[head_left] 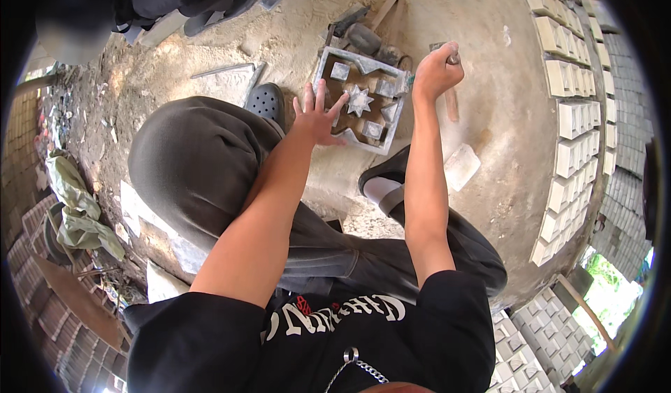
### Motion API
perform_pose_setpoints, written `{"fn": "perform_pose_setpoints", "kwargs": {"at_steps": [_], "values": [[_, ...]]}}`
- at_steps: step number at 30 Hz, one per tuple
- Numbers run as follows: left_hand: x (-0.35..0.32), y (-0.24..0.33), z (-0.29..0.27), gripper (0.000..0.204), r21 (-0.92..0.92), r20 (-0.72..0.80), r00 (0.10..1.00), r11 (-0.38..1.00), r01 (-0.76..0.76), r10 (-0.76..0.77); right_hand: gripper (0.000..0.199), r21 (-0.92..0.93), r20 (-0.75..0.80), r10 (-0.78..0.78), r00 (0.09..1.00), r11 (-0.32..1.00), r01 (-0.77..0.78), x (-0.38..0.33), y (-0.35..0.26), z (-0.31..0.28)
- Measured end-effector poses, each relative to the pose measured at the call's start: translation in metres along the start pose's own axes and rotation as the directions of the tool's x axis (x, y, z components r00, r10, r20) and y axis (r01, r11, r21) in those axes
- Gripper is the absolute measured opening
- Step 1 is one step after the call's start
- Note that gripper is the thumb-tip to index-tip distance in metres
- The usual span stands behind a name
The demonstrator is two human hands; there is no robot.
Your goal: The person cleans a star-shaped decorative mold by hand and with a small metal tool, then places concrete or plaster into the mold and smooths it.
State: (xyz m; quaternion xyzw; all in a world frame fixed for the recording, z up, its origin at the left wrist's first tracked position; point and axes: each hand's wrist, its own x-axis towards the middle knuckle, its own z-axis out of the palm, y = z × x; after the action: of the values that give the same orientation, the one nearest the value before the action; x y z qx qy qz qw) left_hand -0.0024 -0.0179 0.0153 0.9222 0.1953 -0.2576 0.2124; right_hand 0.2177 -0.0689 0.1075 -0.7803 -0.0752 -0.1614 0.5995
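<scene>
A square metal mould (pixel 383 146) lies on the floor in front of me, with a star-shaped block (pixel 359 101) at its centre and several smaller blocks around it. Brown material covers the bottom between them. My left hand (pixel 318 119) rests with spread fingers at the mould's left side, holding nothing. At the right side, my right hand (pixel 439 73) is closed in a fist around a slim handled tool (pixel 453 59). Its handle end pokes out above the fist, and a teal, brush-like end (pixel 409 81) shows by the mould's right rim.
A wooden handle (pixel 452 105) lies partly behind my right hand. Beyond the mould are a dark mallet-like head (pixel 363 38) and other tools. A whitish slab (pixel 462 167) sits to the right. Rows of cast blocks (pixel 574 117) line the far right. Another person's feet (pixel 222 12) are at upper left.
</scene>
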Motion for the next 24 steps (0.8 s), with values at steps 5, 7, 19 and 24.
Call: {"fn": "perform_pose_setpoints", "kwargs": {"at_steps": [5,7,19,24], "values": [[0.002,-0.003,-0.001,0.117,-0.017,-0.02,1.0,1.0,0.0,0.0,0.046,0.001,0.017,0.09,0.996,0.996,-0.09,0.003,-0.011,-0.012],[-0.001,-0.003,0.001,0.112,-0.025,-0.034,0.999,1.0,0.002,-0.003,0.047,0.066,0.014,0.166,0.986,0.984,-0.167,0.001,-0.014,-0.016],[0.067,0.05,-0.009,0.063,0.163,-0.491,0.745,0.888,-0.43,0.451,0.049,0.335,0.201,0.128,0.971,0.923,-0.191,-0.021,0.008,-0.037],[0.079,0.024,-0.018,0.071,0.255,-0.386,0.716,0.813,-0.523,0.582,0.046,0.286,0.29,0.11,0.951,0.938,-0.195,-0.027,0.011,-0.035]]}}
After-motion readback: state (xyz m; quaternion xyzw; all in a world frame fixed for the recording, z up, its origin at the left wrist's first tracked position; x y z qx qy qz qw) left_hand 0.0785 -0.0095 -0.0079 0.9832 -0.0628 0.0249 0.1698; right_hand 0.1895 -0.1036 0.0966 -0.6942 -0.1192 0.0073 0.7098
